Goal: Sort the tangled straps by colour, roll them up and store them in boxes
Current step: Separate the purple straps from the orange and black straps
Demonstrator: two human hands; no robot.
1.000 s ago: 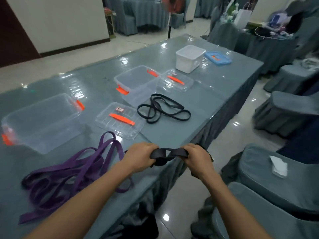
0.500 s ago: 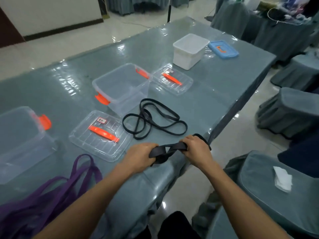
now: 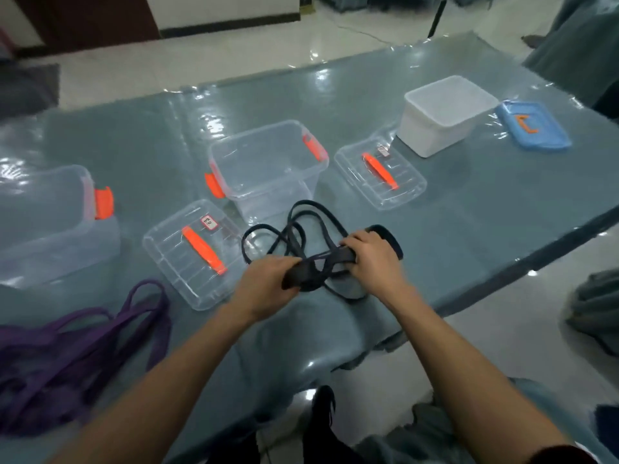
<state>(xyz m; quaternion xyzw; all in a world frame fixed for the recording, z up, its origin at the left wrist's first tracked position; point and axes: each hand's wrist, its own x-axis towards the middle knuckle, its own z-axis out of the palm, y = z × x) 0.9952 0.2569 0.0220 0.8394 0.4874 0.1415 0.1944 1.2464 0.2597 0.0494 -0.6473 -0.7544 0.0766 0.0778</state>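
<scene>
Purple straps point(image 3: 67, 346) lie apart on the table's point(image 3: 469, 229) left; the clear box point(image 3: 268, 169) stands open behind the loose black straps point(image 3: 294, 226); the left hand point(image 3: 268, 286) and right hand point(image 3: 375, 259), both curled round a bunched black strap point(image 3: 315, 271), have carried it forward over that pile, probably gathering the blacks together.

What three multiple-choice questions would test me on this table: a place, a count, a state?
1. Where on the grey-covered table do the tangled purple fabric straps lie? A near left; B far right; C centre.
2. How many clear plastic lids with orange handles lie there? A one; B two; C four.
3. What are the left hand and right hand doing? A resting flat; B gripping the flat black strap; C lifting a lid.
Answers: A, heaped at its near-left edge; B, one each side of the middle clear box; B, both curl round it.
</scene>
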